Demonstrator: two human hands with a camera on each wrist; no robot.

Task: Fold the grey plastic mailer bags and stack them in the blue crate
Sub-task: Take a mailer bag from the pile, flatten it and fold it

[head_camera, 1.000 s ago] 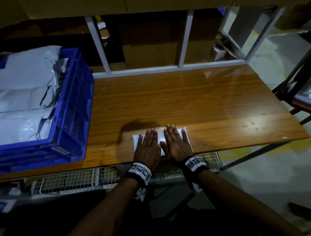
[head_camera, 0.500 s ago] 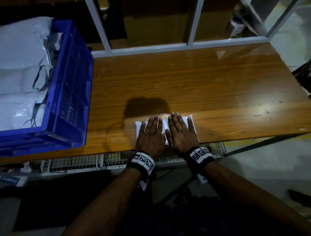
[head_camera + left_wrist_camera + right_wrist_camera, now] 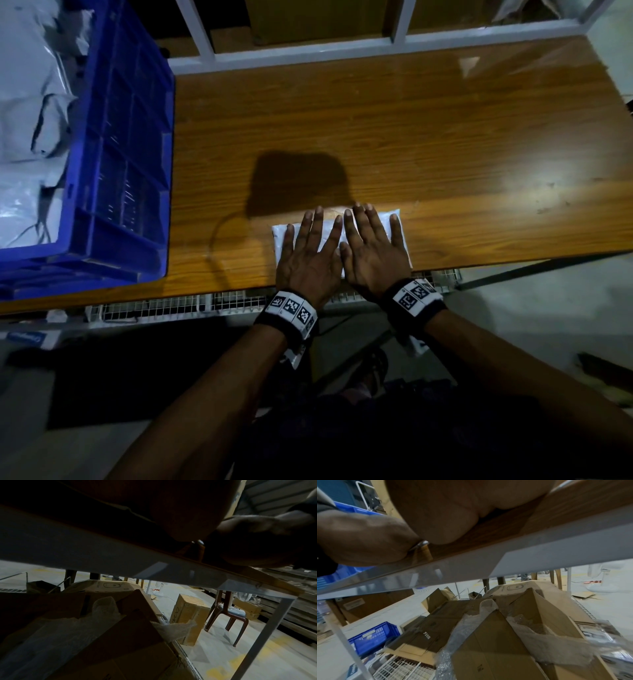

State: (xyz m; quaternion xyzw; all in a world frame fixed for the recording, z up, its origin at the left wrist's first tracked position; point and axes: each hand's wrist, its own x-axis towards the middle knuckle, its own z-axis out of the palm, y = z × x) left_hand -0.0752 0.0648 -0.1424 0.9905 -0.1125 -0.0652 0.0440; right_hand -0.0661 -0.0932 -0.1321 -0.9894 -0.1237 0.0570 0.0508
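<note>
A folded grey mailer bag [image 3: 280, 236] lies flat near the front edge of the wooden table [image 3: 411, 137]. My left hand [image 3: 310, 250] and right hand [image 3: 371, 246] press down on it side by side, palms flat and fingers straight and spread. Most of the bag is hidden under them. The blue crate [image 3: 130, 144] stands at the table's left end, with several folded grey mailers [image 3: 30, 102] stacked inside. Both wrist views look under the table edge and show only the heels of my hands [image 3: 188, 513] [image 3: 453, 513], not the bag.
A white metal frame [image 3: 308, 54] runs along the table's back edge. A wire shelf [image 3: 171, 306] sits just below the front edge. Under the table lie cardboard boxes [image 3: 505, 635] with bubble wrap, a second blue crate [image 3: 373, 638] and a brown plastic stool [image 3: 228, 618].
Both hands stay flat on the folded bag; the view has tilted downward and closer, so the table and crate sit higher in frame.
</note>
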